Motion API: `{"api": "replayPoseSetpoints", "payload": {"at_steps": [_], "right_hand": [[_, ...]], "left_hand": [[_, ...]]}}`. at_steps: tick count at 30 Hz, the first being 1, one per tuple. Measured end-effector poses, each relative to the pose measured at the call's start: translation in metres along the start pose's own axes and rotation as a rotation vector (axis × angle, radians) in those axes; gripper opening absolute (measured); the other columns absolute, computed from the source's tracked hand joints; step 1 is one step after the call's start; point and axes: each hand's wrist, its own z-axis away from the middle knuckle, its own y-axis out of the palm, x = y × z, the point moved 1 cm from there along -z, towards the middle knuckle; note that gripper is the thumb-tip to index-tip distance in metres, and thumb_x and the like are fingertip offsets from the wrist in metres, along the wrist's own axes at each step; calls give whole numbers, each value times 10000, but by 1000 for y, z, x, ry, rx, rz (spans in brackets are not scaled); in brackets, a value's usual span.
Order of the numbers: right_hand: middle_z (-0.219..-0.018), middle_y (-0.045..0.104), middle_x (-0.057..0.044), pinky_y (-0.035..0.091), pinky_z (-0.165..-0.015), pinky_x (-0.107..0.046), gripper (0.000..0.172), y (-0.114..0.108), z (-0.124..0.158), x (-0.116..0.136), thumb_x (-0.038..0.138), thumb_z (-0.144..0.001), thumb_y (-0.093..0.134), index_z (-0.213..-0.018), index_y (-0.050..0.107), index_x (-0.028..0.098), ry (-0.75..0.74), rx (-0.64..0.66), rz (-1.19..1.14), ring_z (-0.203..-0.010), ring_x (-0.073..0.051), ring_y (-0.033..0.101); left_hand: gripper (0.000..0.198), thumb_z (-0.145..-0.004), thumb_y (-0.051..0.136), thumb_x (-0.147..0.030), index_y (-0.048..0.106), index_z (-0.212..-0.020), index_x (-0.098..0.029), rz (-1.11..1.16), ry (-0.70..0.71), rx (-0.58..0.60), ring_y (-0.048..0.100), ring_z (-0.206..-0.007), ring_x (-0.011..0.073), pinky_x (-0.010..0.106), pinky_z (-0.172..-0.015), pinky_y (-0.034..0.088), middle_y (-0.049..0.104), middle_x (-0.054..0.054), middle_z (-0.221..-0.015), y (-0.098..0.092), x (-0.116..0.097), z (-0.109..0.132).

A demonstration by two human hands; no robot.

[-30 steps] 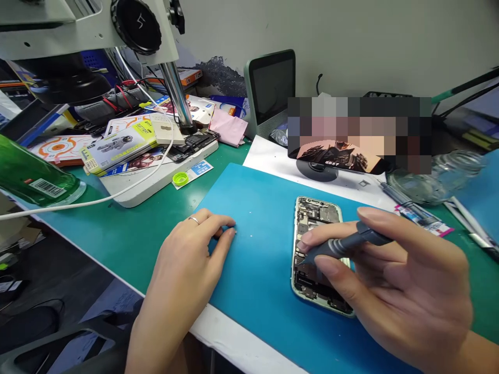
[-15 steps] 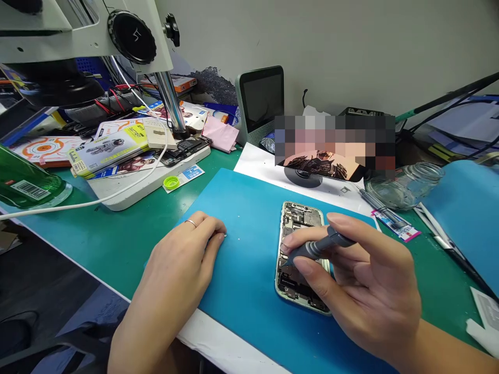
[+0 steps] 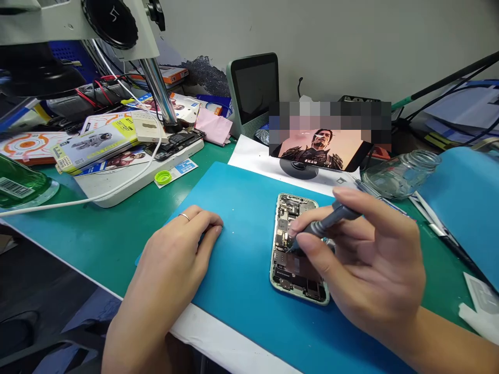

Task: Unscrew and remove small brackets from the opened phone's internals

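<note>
An opened smartphone (image 3: 282,266) lies on the blue mat (image 3: 237,270) with its inner parts showing. My right hand (image 3: 380,265) grips a grey precision screwdriver (image 3: 338,214) between thumb and fingers, its tip slanting down at the phone's middle left. Whether the tip touches a part I cannot tell. That hand covers the phone's right side. To the left, my left hand (image 3: 175,257), with a ring on one finger, rests on the mat. Its thumb and forefinger are pressed together; anything between them is hidden. Tiny pale specks dot the mat near it.
Behind the mat a screen (image 3: 322,150) on a round stand shows a picture, beside a grey-green smart display (image 3: 253,93). A microscope (image 3: 111,23) overhangs boxes (image 3: 99,143) at left. A glass jar (image 3: 401,174) and tweezers (image 3: 432,218) lie right; a white cable (image 3: 128,184) crosses left.
The camera view has shifted slightly. My screwdriver tip has moved a little inward from the phone's left edge. A tiny bright speck at my left fingertips no longer shows.
</note>
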Motion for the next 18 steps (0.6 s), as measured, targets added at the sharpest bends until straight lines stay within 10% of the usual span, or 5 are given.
{"api": "replayPoseSetpoints", "payload": {"at_steps": [18], "right_hand": [[-912,709,9,682,-719,-318,501,2,0,-3,147,-947,688,-1388,536,330,182,22,60,-748,-156,713]], "left_hand": [[120,-1036,551,-291,671,-1022,-292,-30,48,-159,602,-930,204,326,-737,426,673,-15,-1005,-7,-5,6]]}}
